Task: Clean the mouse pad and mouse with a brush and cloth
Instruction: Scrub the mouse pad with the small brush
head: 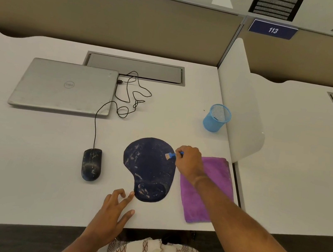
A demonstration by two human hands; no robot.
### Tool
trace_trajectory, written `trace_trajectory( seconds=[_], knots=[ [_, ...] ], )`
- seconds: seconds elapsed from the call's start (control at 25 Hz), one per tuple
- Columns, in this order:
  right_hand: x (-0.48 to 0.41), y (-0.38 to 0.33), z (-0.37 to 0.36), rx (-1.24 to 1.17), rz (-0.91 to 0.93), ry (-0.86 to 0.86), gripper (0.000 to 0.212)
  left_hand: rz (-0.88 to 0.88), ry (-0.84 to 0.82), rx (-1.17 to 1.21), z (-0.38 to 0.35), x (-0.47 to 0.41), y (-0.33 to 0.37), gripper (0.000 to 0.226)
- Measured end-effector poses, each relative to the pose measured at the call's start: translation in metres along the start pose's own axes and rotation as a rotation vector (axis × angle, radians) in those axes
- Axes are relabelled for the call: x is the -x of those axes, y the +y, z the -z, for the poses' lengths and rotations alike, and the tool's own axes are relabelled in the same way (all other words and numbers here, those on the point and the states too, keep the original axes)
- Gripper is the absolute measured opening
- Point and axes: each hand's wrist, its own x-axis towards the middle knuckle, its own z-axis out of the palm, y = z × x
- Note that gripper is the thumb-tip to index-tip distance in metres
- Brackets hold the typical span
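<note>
Nearest the person, the left hand [114,211] lies on the desk [36,159] just off the near-left edge of the mouse pad [149,169], fingers spread and loosely straight, holding nothing; whether a fingertip touches the pad's rim cannot be told. The dark blue pad, with its raised wrist rest at the near end, is streaked all over with pale dust. The purple cloth [210,189] lies folded flat just right of the pad, and the dusty black mouse [91,164] sits apart on the pad's left. At the pad's far-right edge the right hand [188,162] pinches a small blue brush [170,155], its pale bristles down on the pad's surface. The brushing looks barely begun. To do it well, the left fingers should press the near rim so the pad cannot slide, and the strokes should run short and one way, driving dust off one edge, away from the cloth. Beyond the pad stand a blue mesh pen cup [217,118] to the far right and a closed laptop [64,88] to the far left.
</note>
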Motion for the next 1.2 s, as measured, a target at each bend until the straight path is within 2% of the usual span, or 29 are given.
trace_trajectory(
  seconds=[0.28,0.44,0.56,0.64,0.92,1.08,1.2],
  knots=[
    [-0.009,0.004,0.016,-0.103,-0.006,0.129,0.017,0.017,0.0,0.003,0.0,0.0,0.002,0.062],
    [-0.003,-0.017,0.001,-0.193,0.051,0.045,0.014,0.001,0.005,-0.007,0.0,0.001,0.002,0.064],
    [-0.004,-0.019,-0.014,-0.141,0.046,-0.005,0.013,-0.002,0.001,-0.018,0.002,0.001,0.002,0.07],
    [-0.01,-0.014,-0.014,-0.089,0.005,-0.018,0.014,-0.005,-0.008,-0.06,0.003,0.0,0.003,0.066],
    [-0.033,0.004,0.011,0.01,-0.056,0.062,0.017,-0.046,-0.07,-0.249,0.012,-0.006,0.015,0.077],
    [-0.037,-0.007,0.018,-0.116,-0.023,0.152,0.016,-0.037,-0.077,-0.235,0.013,-0.008,0.017,0.078],
    [-0.033,-0.031,0.007,-0.22,0.058,0.095,0.012,-0.027,-0.077,-0.23,0.011,-0.008,0.015,0.087]
  ],
)
